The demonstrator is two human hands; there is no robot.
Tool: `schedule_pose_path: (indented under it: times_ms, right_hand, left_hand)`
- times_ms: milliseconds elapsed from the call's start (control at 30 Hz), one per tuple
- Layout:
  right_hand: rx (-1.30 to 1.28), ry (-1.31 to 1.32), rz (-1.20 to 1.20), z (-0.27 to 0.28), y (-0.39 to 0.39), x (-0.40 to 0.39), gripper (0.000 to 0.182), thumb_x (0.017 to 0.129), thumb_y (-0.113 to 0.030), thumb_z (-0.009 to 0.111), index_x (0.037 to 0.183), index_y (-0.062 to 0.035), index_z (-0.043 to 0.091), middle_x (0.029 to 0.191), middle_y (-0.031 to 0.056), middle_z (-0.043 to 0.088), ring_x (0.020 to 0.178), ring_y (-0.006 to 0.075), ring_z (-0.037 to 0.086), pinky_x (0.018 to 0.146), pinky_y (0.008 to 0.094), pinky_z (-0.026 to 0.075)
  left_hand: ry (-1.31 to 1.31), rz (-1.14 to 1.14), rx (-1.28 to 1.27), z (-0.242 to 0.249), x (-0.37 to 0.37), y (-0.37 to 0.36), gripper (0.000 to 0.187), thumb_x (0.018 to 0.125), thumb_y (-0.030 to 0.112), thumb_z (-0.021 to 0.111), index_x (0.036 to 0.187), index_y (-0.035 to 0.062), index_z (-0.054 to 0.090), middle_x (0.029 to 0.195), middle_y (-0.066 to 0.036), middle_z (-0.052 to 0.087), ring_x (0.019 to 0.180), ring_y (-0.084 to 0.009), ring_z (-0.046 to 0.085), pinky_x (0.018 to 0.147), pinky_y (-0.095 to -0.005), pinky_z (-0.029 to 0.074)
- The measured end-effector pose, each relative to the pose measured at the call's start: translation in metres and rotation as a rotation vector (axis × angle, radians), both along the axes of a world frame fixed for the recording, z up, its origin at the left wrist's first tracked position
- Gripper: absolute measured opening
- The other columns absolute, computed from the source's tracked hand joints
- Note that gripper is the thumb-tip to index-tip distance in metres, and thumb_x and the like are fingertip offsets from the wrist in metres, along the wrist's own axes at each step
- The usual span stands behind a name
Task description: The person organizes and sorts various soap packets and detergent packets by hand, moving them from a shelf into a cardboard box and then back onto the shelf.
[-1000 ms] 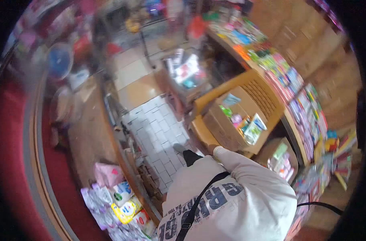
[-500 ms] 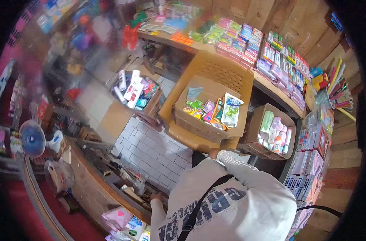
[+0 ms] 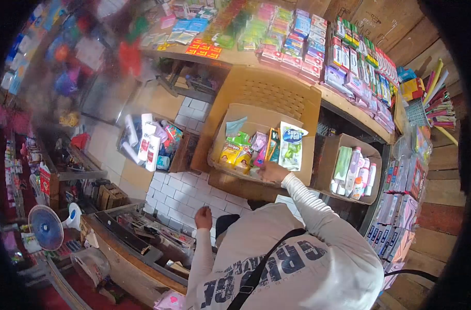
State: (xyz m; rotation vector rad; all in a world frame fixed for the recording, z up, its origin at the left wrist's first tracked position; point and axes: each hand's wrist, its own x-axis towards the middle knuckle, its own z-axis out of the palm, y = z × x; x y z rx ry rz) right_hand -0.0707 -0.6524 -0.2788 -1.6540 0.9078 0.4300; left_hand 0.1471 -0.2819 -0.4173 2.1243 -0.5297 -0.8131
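Note:
My right hand (image 3: 271,172) reaches over the front edge of a cardboard box (image 3: 230,173), with its fingers stretched out beside the packets. The box stands on a tan plastic chair (image 3: 282,85). Inside it are yellow packets (image 3: 230,154), a pink packet (image 3: 259,141), a green-orange pouch (image 3: 272,144) and a white-green Super Pell pouch (image 3: 291,147). Over the tiled floor, my left hand (image 3: 203,218) hangs with its fingers curled in, nothing visible in it. Small details at the right fingertips are hard to make out.
Another cardboard box (image 3: 326,175) of bottles stands to the right. A container of white bottles (image 3: 148,150) is at left. Boxed goods line the wooden shelf (image 3: 326,95) behind the chair. A wooden counter (image 3: 127,263) and a fan (image 3: 46,227) stand at lower left.
My right hand has moved from below the chair up to the box's front edge. My left hand has lifted away from the counter. The view has shifted.

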Motion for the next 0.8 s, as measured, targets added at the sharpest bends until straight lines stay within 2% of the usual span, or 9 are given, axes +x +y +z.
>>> schedule_pose_path:
  times_ms: [33,100,167,267,400,467,500,600,800]
  right_hand:
    - [-0.189,0.038,0.030,-0.009,-0.006,-0.003,0.042,0.092,-0.036,0.056,0.092,0.0046,0.067,0.084,0.0216,0.070,0.077,0.0334,0.069,0.067,0.0429,0.055]
    - [-0.368,0.094,0.095,-0.019,-0.010,-0.006,0.044,0.092,-0.036,0.053,0.092,0.0057,0.067,0.087,0.0274,0.067,0.084,0.0437,0.066,0.078,0.0493,0.051]
    - [-0.340,0.039,0.004,-0.051,-0.001,-0.013,0.047,0.093,-0.039,0.051,0.093,0.0047,0.068,0.087,0.0275,0.067,0.085,0.0440,0.066,0.079,0.0497,0.051]
    - [-0.346,0.039,-0.027,-0.060,0.022,-0.014,0.053,0.096,-0.044,0.044,0.093,0.0025,0.069,0.093,0.0282,0.066,0.092,0.0448,0.064,0.084,0.0501,0.049]
    - [-0.346,0.071,-0.180,-0.063,0.056,-0.010,0.057,0.098,-0.049,0.041,0.097,0.0007,0.069,0.097,0.0273,0.066,0.095,0.0448,0.063,0.088,0.0500,0.048]
    - [-0.414,0.142,-0.247,-0.053,0.063,-0.004,0.056,0.097,-0.048,0.042,0.098,0.0009,0.068,0.096,0.0270,0.067,0.094,0.0443,0.063,0.087,0.0503,0.049]
    - [-0.463,0.161,-0.325,-0.025,0.059,0.005,0.054,0.097,-0.047,0.044,0.098,0.0011,0.068,0.095,0.0263,0.067,0.091,0.0432,0.064,0.083,0.0502,0.050]
    - [-0.422,0.185,-0.318,-0.025,0.052,0.008,0.051,0.097,-0.047,0.045,0.099,-0.0008,0.068,0.095,0.0247,0.067,0.089,0.0419,0.065,0.080,0.0496,0.052]
    - [-0.549,0.194,-0.466,-0.039,0.058,0.008,0.053,0.093,-0.052,0.048,0.093,-0.0045,0.070,0.082,0.0234,0.068,0.079,0.0386,0.067,0.071,0.0494,0.053]
  left_hand:
    - [-0.056,-0.009,-0.155,0.093,-0.002,-0.087,0.016,0.096,0.009,0.056,0.102,-0.0029,0.065,0.091,-0.010,0.069,0.080,-0.0136,0.064,0.071,-0.0275,0.051]
    - [-0.150,-0.074,-0.243,0.140,0.002,-0.150,0.015,0.096,0.011,0.057,0.103,0.0002,0.065,0.090,-0.007,0.068,0.079,-0.0132,0.063,0.072,-0.0277,0.050]
    - [-0.126,-0.177,-0.290,0.170,0.009,-0.200,0.015,0.094,0.011,0.058,0.100,0.0002,0.067,0.089,-0.016,0.068,0.076,-0.0242,0.064,0.071,-0.0317,0.051]
    - [0.124,-0.172,-0.416,0.136,0.012,-0.262,0.016,0.091,0.013,0.061,0.098,-0.0001,0.067,0.089,-0.019,0.067,0.075,-0.0301,0.064,0.070,-0.0339,0.051]
    - [-0.023,-0.570,-0.001,0.081,0.030,-0.338,0.029,0.081,0.025,0.069,0.096,-0.0004,0.069,0.097,-0.023,0.068,0.088,-0.0394,0.066,0.078,-0.0405,0.052]
    - [-0.245,-0.742,0.301,0.018,0.030,-0.364,0.034,0.081,0.026,0.068,0.104,0.0010,0.069,0.108,-0.019,0.069,0.099,-0.0363,0.067,0.086,-0.0396,0.053]
    - [-0.246,-0.765,0.444,-0.004,0.029,-0.373,0.035,0.081,0.026,0.068,0.108,0.0020,0.068,0.113,-0.018,0.068,0.103,-0.0351,0.066,0.089,-0.0395,0.053]
    - [-0.253,-0.838,0.852,-0.049,0.028,-0.395,0.039,0.082,0.024,0.067,0.115,0.0043,0.067,0.124,-0.015,0.064,0.111,-0.0323,0.064,0.094,-0.0392,0.052]
    - [-0.254,-1.043,1.051,-0.107,0.032,-0.395,0.040,0.084,0.024,0.065,0.119,0.0055,0.065,0.130,-0.014,0.061,0.114,-0.0304,0.063,0.095,-0.0390,0.052]
